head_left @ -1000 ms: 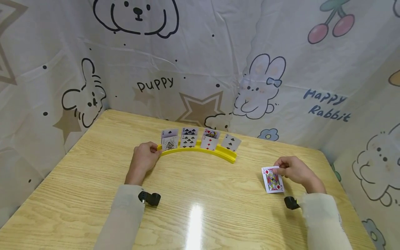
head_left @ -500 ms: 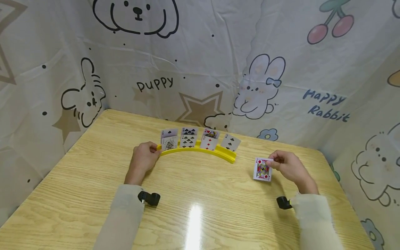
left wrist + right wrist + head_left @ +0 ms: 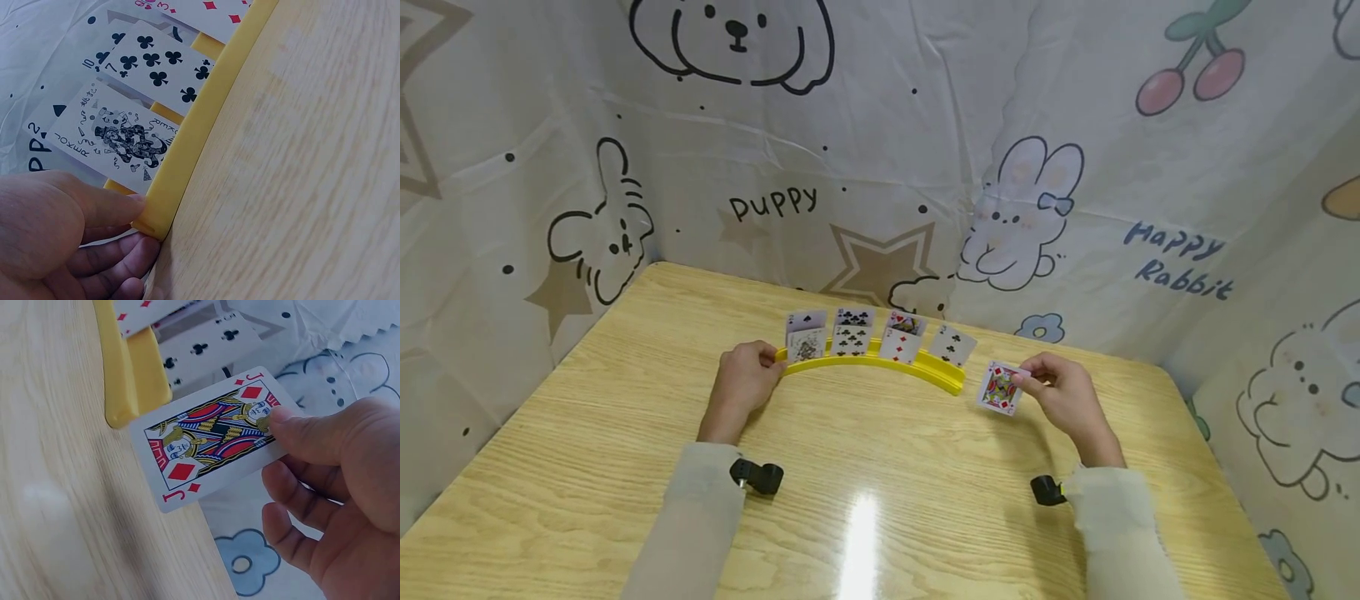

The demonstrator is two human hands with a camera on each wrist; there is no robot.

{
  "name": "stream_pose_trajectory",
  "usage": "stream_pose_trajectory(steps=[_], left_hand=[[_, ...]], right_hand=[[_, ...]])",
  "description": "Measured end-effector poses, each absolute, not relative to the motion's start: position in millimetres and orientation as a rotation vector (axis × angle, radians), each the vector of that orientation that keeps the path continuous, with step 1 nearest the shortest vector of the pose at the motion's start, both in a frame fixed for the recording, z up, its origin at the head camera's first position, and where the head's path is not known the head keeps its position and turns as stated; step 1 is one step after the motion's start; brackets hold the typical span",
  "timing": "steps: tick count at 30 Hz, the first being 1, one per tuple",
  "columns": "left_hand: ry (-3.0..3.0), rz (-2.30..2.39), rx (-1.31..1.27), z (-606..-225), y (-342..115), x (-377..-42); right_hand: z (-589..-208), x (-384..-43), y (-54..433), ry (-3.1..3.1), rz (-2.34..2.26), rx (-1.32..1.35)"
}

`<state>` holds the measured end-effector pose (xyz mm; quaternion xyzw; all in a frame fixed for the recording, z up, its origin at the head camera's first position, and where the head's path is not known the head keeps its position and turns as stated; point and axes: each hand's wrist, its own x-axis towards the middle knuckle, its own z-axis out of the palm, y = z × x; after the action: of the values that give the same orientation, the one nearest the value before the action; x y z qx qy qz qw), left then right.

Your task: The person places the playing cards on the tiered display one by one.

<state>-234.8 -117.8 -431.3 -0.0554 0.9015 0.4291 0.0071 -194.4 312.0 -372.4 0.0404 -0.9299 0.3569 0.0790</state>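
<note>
My left hand pinches the left end of a curved yellow card holder, thumb on top and fingers beneath. Between the thumb and fingers of my right hand is a jack of diamonds, face toward me. The card hangs tilted above the table, just off the holder's right end. In the holder's front row stand a joker, a seven of clubs and a three of diamonds. Cards behind them are partly hidden. A three of clubs leans alone near the right end.
The holder stands toward the back of a wooden table. Behind it hangs a printed cloth, which also runs along both sides. A small black camera sits on each wrist.
My right hand has carried the jack of diamonds leftward and a little up, closer to the holder's right end. My left hand has stayed at the holder's left end.
</note>
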Motion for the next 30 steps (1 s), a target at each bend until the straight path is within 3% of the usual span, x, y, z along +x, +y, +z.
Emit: stream_pose_trajectory(steps=[30], left_hand=[[2.820,1.319,-0.191,-431,-119,-237]], right_hand=[[-390,-213,258,-2.590,1.205,0.112]])
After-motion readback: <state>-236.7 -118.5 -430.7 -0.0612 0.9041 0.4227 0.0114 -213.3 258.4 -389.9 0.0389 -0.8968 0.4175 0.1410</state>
